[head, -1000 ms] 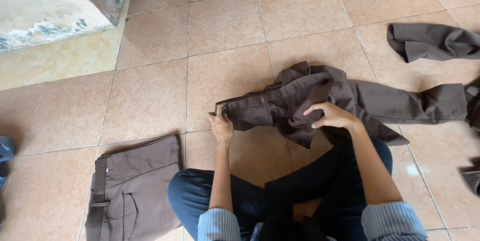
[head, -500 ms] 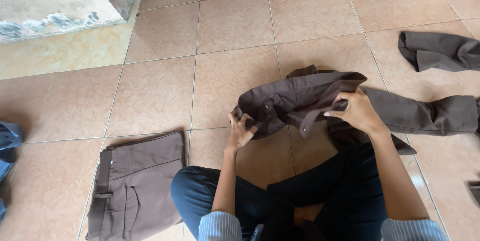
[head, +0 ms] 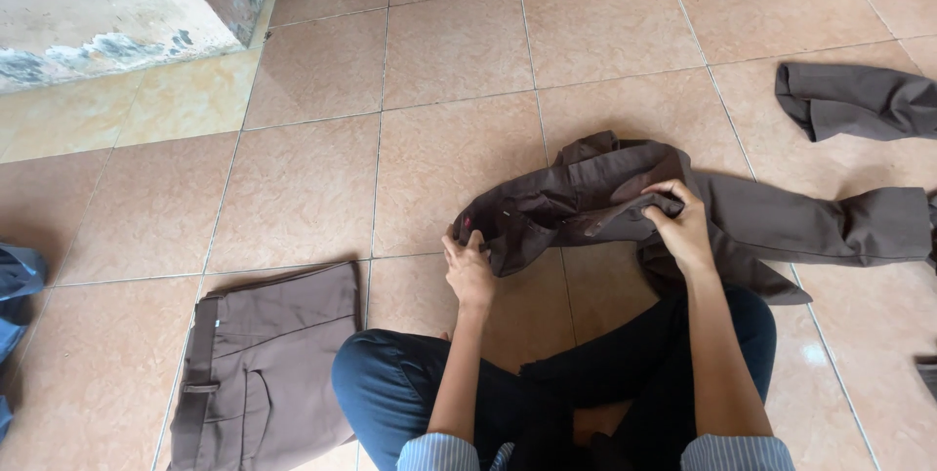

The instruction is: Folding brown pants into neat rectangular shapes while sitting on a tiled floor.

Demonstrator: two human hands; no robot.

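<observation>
**Both hands gripping crumpled brown trousers on a tiled floor**

A person sits cross-legged on the tiled floor (head: 449, 159), knees in dark blue trousers at six o'clock of the view. Just past the knees, near the centre and a little toward three o'clock, lies a pair of brown trousers (head: 761, 222), bunched at the waist end, with one leg stretched flat out toward three o'clock.

The left hand (head: 470, 271) sits at the seven-o'clock edge of the bunched cloth; its fingers are clenched on the corner of the fabric there, lifting it slightly off the tiles. The right hand (head: 683, 225) rests on top of the bundle, at about four o'clock from its middle, and its fingers (head: 668, 200) are curled tight, pinching a fold of the same cloth. Both hands grasp the one garment, well apart from each other along its edge.

At eight o'clock of the view, just beside the left knee, a second pair of brown trousers, folded (head: 268, 364), lies flat on the floor. Another dark garment (head: 859, 100) lies crumpled at two o'clock, well apart from the hands. A bit of blue cloth (head: 15, 295) shows at the nine-o'clock edge. A worn concrete step (head: 88, 2) fills the eleven-o'clock corner.
</observation>
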